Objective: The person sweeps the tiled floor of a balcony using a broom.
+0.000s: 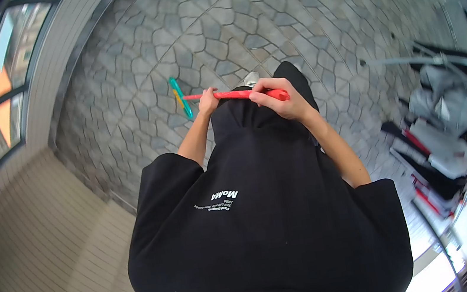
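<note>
A mop with a red handle (232,95) runs nearly sideways across the front of my black trousers. Its teal head (181,98), with a yellow part at the middle, is at the floor off to my left. My left hand (209,101) is closed around the handle nearer the head. Farther up, my right hand (279,97) grips the same handle close to its thick red end, which sticks out past the fingers.
Grey stone-patterned floor tiles (169,29) spread ahead of me. A metal drying rack (430,58) hung with grey, black and red clothes (442,99) stands at my right. Along the left run a pale wall (31,192) and windows (6,100).
</note>
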Demonstrator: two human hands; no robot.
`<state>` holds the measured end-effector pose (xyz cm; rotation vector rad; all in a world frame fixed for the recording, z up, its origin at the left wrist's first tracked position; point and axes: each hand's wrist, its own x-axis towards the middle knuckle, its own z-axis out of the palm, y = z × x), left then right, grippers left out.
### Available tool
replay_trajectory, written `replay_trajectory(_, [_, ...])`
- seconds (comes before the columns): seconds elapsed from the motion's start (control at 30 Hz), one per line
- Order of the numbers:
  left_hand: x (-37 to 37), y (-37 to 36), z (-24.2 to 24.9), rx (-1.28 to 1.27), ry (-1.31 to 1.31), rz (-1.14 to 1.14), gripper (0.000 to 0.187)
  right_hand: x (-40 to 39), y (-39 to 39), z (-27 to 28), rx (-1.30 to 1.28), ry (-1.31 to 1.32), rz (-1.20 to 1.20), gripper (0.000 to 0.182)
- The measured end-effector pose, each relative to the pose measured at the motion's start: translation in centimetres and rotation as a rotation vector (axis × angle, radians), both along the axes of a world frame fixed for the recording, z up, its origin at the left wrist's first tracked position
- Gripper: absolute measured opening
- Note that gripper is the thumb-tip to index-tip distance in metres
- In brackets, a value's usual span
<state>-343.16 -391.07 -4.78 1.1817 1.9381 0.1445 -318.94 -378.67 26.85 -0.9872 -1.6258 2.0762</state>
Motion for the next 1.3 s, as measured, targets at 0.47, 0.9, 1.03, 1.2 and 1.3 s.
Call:
replay_trajectory(0.47, [12.6,8.1,2.6,0.281,0.031,0.621,0.049,2.7,15.6,-7.1,0.319,0.489,0.604,0.018])
replay_trajectory(0.9, [32.2,38.4,11.9,0.639,-0.268,0.869,0.035,13.7,40.0,5.1,0.418,0.292,0.505,0.027])
replay_trajectory(1.03, [33.2,41.0,16.8,0.665,-0.268,1.05,0.019,13.9,40.5,6.3,0.325,0.523,0.265,0.033])
replay_trajectory(1.2, [31.0,37.6,18.9,0.859,-0.151,1.111,0.01,13.0,34.3,7.7,0.18,0.69,-0.01,0.032])
replay_trajectory(1.3, [27.0,35.1,14.2,1.03,0.214,1.159,0.044,10.6,30.1,5.4,0.17,0.686,-0.088,0.035])
